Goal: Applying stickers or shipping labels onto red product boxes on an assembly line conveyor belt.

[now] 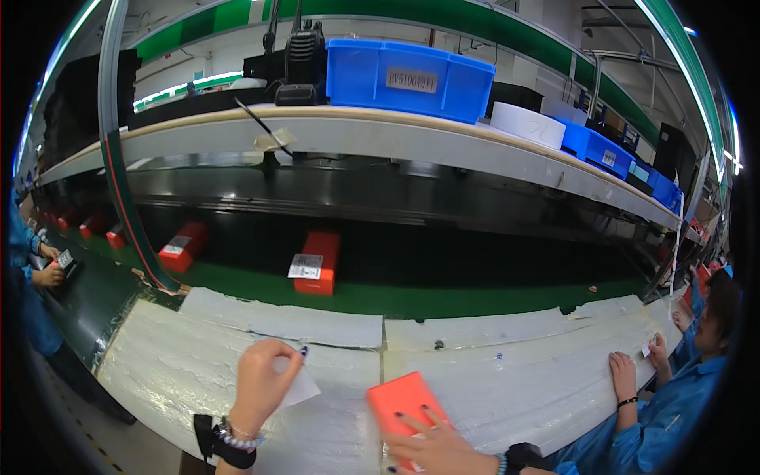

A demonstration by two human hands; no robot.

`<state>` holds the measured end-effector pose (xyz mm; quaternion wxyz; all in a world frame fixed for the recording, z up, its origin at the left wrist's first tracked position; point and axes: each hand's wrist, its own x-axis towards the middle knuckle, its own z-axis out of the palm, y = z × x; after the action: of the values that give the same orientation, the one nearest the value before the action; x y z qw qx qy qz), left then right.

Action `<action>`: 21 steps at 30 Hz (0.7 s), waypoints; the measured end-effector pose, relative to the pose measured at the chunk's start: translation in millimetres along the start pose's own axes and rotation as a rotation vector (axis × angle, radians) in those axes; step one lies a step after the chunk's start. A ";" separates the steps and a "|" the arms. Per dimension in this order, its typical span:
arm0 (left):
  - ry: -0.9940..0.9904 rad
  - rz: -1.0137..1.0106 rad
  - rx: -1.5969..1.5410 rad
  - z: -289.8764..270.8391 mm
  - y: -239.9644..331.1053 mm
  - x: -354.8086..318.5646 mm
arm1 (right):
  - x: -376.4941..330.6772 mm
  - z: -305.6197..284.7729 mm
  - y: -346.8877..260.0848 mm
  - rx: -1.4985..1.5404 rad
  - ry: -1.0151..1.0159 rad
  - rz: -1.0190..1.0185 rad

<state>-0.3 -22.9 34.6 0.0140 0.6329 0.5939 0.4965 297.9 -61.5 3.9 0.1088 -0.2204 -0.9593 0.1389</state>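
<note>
The left hand point(265, 378) pinches a white slip point(301, 389), the right hand point(437, 446) spreads loose fingers over a red box point(396, 393), a pale worktop point(518, 380) under both, a co-worker's hand point(623, 375) to their right, and beyond them a post point(127, 207) before a green belt point(475, 294) carrying smaller-looking boxes point(324, 252).

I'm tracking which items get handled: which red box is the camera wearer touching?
The red box on the white-covered bench, under the spread right hand; the row of red boxes beyond lies on the green belt.
</note>
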 end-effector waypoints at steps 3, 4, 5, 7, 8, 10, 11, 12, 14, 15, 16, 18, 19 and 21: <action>-0.159 0.117 0.088 13.2 -13.7 7.1 | -23.7 -11.3 34.6 -0.242 0.040 0.209; -0.154 0.123 0.093 18.3 -17.2 9.3 | -39.0 -18.7 51.9 -0.326 0.042 0.265; -0.204 0.152 0.099 23.6 -21.8 10.5 | -52.0 -32.4 64.7 -0.386 0.061 0.340; -0.332 0.184 0.070 33.6 -30.2 11.4 | -88.8 -45.1 89.6 -0.629 0.058 0.544; -0.336 0.192 0.087 42.4 -29.2 11.3 | -108.2 -39.1 111.4 -0.794 0.046 0.659; -0.392 0.255 0.014 58.0 -33.3 7.3 | -113.7 -43.9 138.5 -0.845 -0.130 0.793; -0.392 0.258 0.031 61.6 -33.0 4.2 | -106.9 -45.6 151.2 -0.894 -0.321 0.919; -0.398 0.245 0.006 62.7 -34.9 0.0 | -86.6 -48.1 162.7 -0.890 -0.311 0.901; -0.393 0.237 -0.027 60.9 -41.7 -7.5 | -30.8 -56.0 168.6 -0.368 -0.029 0.595; -0.371 0.204 -0.062 60.8 -43.4 -9.5 | 0.7 -59.4 169.8 -0.307 -0.031 0.498; -0.347 0.168 -0.092 61.0 -46.4 -11.8 | 35.3 -56.7 172.8 -0.244 -0.034 0.394; -0.302 0.180 -0.074 63.1 -53.7 -13.2 | 98.4 -38.6 189.0 -0.108 0.136 0.186; -0.263 0.193 -0.064 64.3 -56.9 -14.3 | 130.8 -30.9 190.8 -0.071 0.182 0.176; -0.261 0.205 -0.021 67.7 -60.5 -17.4 | 184.4 -18.9 183.7 -0.081 0.276 0.210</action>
<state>2.2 20.3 -47.1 0.0469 0.7493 0.5140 0.4149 213.0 184.9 -8.9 0.2153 -0.3405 -0.9118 0.0791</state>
